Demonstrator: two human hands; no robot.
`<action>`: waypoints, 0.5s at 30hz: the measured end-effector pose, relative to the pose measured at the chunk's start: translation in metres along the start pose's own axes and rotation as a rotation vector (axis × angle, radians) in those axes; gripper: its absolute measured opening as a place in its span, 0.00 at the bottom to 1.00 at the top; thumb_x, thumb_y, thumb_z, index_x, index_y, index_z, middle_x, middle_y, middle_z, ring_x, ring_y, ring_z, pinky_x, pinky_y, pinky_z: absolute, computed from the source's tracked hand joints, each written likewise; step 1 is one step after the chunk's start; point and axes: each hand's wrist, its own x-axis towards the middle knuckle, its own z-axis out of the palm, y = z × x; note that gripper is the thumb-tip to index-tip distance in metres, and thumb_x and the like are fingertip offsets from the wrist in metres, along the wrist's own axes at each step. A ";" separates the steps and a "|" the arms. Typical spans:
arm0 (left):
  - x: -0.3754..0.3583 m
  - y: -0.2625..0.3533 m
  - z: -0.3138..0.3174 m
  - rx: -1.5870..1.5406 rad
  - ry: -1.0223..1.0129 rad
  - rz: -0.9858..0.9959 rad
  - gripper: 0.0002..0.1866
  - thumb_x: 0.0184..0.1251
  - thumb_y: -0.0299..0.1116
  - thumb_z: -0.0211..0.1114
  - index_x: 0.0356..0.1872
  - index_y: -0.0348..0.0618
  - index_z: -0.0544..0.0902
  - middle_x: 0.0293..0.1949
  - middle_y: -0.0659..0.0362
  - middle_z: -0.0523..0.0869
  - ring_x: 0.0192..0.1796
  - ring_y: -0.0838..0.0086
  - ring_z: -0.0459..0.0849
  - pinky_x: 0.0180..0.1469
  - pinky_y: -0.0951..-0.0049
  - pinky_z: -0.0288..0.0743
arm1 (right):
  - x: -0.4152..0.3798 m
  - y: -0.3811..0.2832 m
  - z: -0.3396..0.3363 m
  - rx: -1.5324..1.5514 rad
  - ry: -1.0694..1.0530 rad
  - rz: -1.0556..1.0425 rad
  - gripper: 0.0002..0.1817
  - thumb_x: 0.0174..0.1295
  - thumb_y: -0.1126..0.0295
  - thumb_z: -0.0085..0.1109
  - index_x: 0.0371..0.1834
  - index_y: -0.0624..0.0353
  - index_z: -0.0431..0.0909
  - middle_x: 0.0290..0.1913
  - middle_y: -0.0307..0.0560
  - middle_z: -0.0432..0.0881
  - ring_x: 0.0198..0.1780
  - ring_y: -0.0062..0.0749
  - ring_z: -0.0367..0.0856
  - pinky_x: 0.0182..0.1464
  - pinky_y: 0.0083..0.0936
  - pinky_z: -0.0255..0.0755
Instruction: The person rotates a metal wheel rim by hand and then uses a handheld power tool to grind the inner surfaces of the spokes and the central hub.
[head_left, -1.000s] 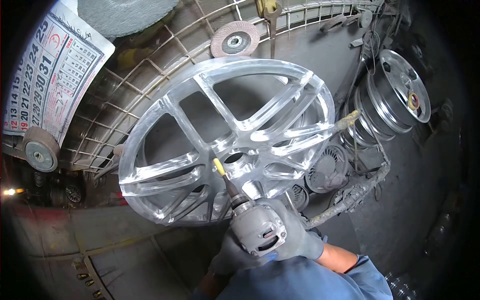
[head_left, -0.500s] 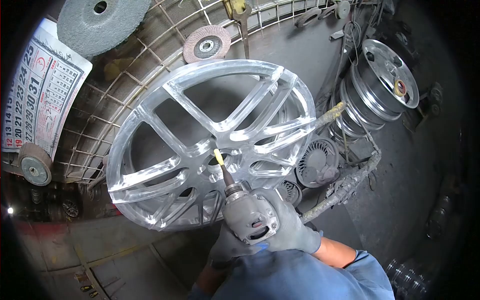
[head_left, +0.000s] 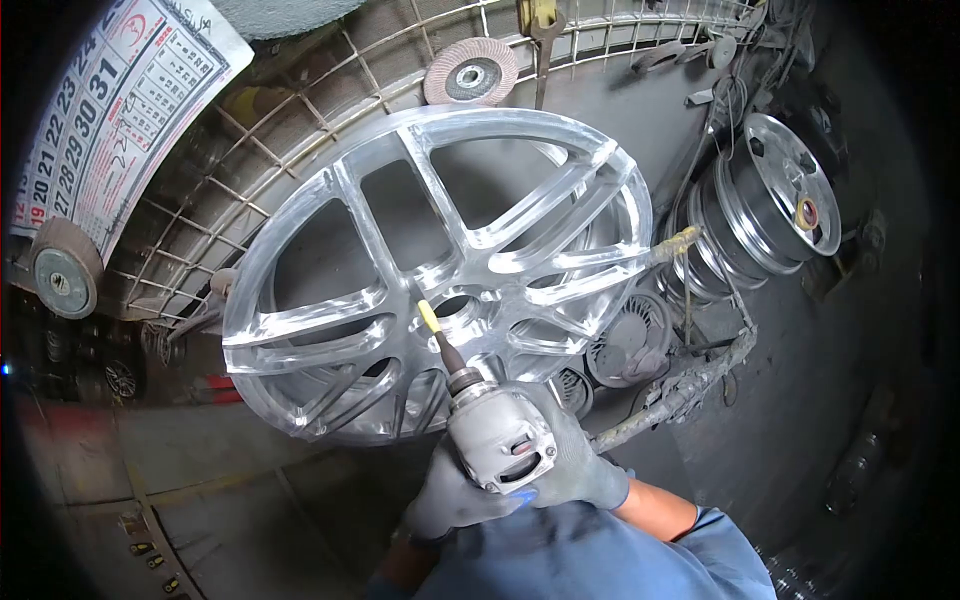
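Note:
Both gloved hands grip a grey die grinder (head_left: pixel 497 435) close to my body. My left hand (head_left: pixel 450 492) wraps its lower left side, and my right hand (head_left: pixel 578 460) closes around its right side. Out of the grinder's nose runs a thin shaft with a yellow tip (head_left: pixel 430 316), pointing forward. That tip overlaps the hub area of a large bare-metal alloy wheel (head_left: pixel 470 262), just left of the centre bore. Bright, shiny streaks mark the wheel's spokes and rim. Some of my fingers are hidden behind the tool body.
A wire grid (head_left: pixel 340 85) behind the wheel carries a flap disc (head_left: pixel 471 76) and a wrench (head_left: pixel 543 50). A calendar (head_left: pixel 130 110) hangs at left above an abrasive wheel (head_left: pixel 65 268). Another alloy wheel (head_left: pixel 765 200) stands at right, near a crusted bar (head_left: pixel 690 393).
My view has shifted, so the calendar and wheel sit differently in the picture. The alloy wheel appears turned a little, and the yellow tip lies further left of its centre bore.

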 end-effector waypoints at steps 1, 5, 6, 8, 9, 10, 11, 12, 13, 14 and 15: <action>0.000 0.002 0.000 0.107 -0.031 0.020 0.41 0.46 0.30 0.83 0.63 0.37 0.71 0.56 0.55 0.83 0.56 0.72 0.83 0.60 0.68 0.78 | -0.001 0.001 0.001 -0.003 -0.003 0.000 0.47 0.46 0.57 0.78 0.67 0.59 0.60 0.54 0.65 0.80 0.54 0.61 0.83 0.53 0.47 0.77; -0.002 -0.005 0.001 0.118 0.009 0.027 0.40 0.46 0.31 0.83 0.62 0.37 0.72 0.55 0.56 0.83 0.56 0.72 0.83 0.60 0.67 0.77 | -0.004 0.013 0.004 -0.098 -0.014 -0.059 0.49 0.46 0.58 0.79 0.68 0.60 0.59 0.54 0.64 0.80 0.54 0.59 0.83 0.54 0.46 0.77; -0.001 -0.009 0.000 0.138 0.016 0.040 0.41 0.46 0.31 0.83 0.62 0.37 0.72 0.55 0.56 0.83 0.55 0.72 0.83 0.60 0.67 0.77 | -0.004 0.016 0.004 -0.134 -0.013 -0.073 0.49 0.45 0.58 0.79 0.69 0.60 0.59 0.54 0.64 0.80 0.53 0.59 0.84 0.53 0.46 0.78; 0.003 -0.014 0.002 0.158 0.020 0.054 0.41 0.45 0.32 0.83 0.62 0.37 0.72 0.54 0.56 0.83 0.55 0.73 0.83 0.60 0.67 0.77 | -0.007 0.018 0.002 -0.061 -0.029 0.033 0.48 0.44 0.54 0.78 0.68 0.61 0.65 0.58 0.63 0.77 0.57 0.59 0.80 0.57 0.46 0.75; 0.006 -0.016 0.006 0.081 0.045 0.059 0.41 0.45 0.32 0.83 0.62 0.37 0.72 0.55 0.56 0.83 0.55 0.73 0.83 0.60 0.68 0.77 | -0.009 0.018 0.001 0.015 -0.046 0.140 0.47 0.43 0.51 0.77 0.67 0.63 0.70 0.62 0.63 0.73 0.60 0.59 0.76 0.60 0.45 0.72; 0.008 -0.018 0.008 0.004 0.070 0.064 0.40 0.45 0.33 0.84 0.61 0.37 0.73 0.55 0.56 0.83 0.55 0.73 0.83 0.59 0.68 0.77 | -0.009 0.017 -0.001 0.012 -0.043 0.142 0.47 0.43 0.51 0.77 0.67 0.63 0.70 0.62 0.63 0.73 0.60 0.59 0.76 0.60 0.45 0.72; 0.010 -0.020 0.008 0.003 0.067 0.062 0.40 0.45 0.33 0.84 0.61 0.37 0.73 0.55 0.56 0.83 0.55 0.73 0.83 0.59 0.68 0.77 | -0.008 0.014 -0.002 -0.009 0.005 0.152 0.48 0.42 0.52 0.78 0.67 0.63 0.69 0.61 0.62 0.74 0.59 0.58 0.77 0.59 0.44 0.73; 0.012 -0.023 0.007 -0.042 0.050 0.049 0.40 0.44 0.33 0.84 0.61 0.37 0.73 0.55 0.56 0.83 0.56 0.72 0.83 0.60 0.68 0.77 | -0.008 0.011 -0.004 -0.031 0.054 0.162 0.49 0.41 0.53 0.79 0.68 0.63 0.67 0.60 0.61 0.75 0.58 0.57 0.79 0.57 0.43 0.74; 0.014 -0.025 0.006 -0.087 0.032 0.036 0.40 0.44 0.33 0.84 0.61 0.37 0.74 0.56 0.56 0.83 0.56 0.72 0.83 0.60 0.68 0.77 | -0.007 0.008 -0.007 -0.033 0.058 0.165 0.49 0.41 0.53 0.79 0.68 0.63 0.67 0.60 0.61 0.75 0.58 0.57 0.79 0.57 0.43 0.74; 0.015 -0.027 0.004 -0.089 0.029 0.035 0.40 0.44 0.33 0.84 0.61 0.37 0.74 0.56 0.56 0.83 0.56 0.72 0.83 0.60 0.68 0.77 | -0.006 0.004 -0.011 -0.080 0.073 0.121 0.48 0.43 0.55 0.79 0.67 0.61 0.65 0.55 0.62 0.79 0.54 0.57 0.82 0.54 0.43 0.77; 0.016 -0.028 0.003 -0.053 0.000 0.040 0.41 0.43 0.33 0.85 0.61 0.37 0.74 0.56 0.56 0.83 0.57 0.72 0.83 0.60 0.68 0.77 | -0.005 0.002 -0.014 -0.128 0.088 0.076 0.46 0.45 0.58 0.79 0.67 0.59 0.62 0.50 0.62 0.83 0.49 0.57 0.86 0.50 0.43 0.80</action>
